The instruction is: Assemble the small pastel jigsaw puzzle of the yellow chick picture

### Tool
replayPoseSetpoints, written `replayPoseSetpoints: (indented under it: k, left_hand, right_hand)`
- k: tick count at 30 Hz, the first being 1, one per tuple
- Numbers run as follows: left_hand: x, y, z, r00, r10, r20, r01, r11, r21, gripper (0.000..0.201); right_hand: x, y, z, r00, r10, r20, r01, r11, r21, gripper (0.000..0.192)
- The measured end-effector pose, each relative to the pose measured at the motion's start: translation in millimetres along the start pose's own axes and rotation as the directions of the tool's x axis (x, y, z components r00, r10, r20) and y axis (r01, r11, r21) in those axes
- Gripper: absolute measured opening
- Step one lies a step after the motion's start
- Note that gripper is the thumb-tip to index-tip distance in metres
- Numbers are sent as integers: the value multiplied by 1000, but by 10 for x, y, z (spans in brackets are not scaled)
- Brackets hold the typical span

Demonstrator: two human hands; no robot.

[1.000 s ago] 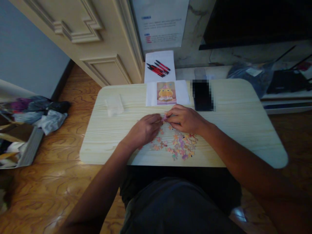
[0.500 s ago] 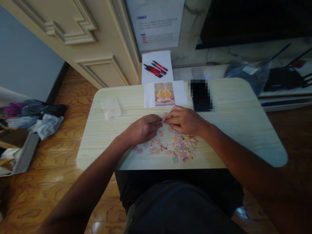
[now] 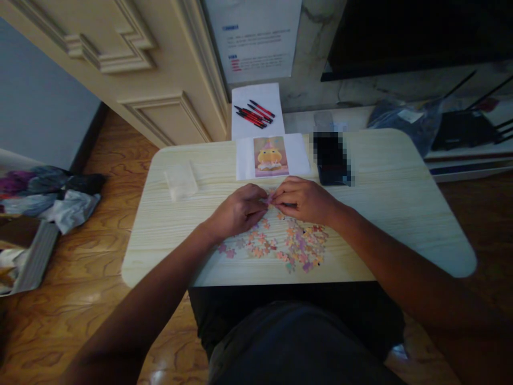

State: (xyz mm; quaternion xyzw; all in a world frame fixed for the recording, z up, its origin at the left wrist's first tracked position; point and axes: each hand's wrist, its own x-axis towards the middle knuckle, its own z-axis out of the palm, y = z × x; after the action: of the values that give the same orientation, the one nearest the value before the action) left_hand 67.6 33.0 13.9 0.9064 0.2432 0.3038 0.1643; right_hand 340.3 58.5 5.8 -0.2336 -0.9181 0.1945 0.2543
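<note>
both hands, left hand (image 3: 239, 209) and right hand (image 3: 305, 200), are pinching small puzzle pieces (image 3: 270, 198) together; forcing a mismatch risks bending them or scattering the loose pile (image 3: 298, 247) at 5 o'clock.

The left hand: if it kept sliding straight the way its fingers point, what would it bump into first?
The left hand points right and slightly away from the person, so it would meet the right hand first; their fingertips already seem to touch around small puzzle pieces. Depth is hard to judge here.
</note>
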Motion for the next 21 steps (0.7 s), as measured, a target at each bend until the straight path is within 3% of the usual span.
replayPoseSetpoints:
  k: [9, 21]
  left_hand:
    - [111, -23, -81, 995, -39, 93, 45, 997, -57, 21]
    - [77, -94, -72, 990, -97, 102, 107, 990, -96, 22]
  right_hand:
    - [18, -43, -42, 995, 86, -56, -82, 994, 70, 7]
    - [33, -68, -95, 985, 171, -31, -170, 985, 34, 18]
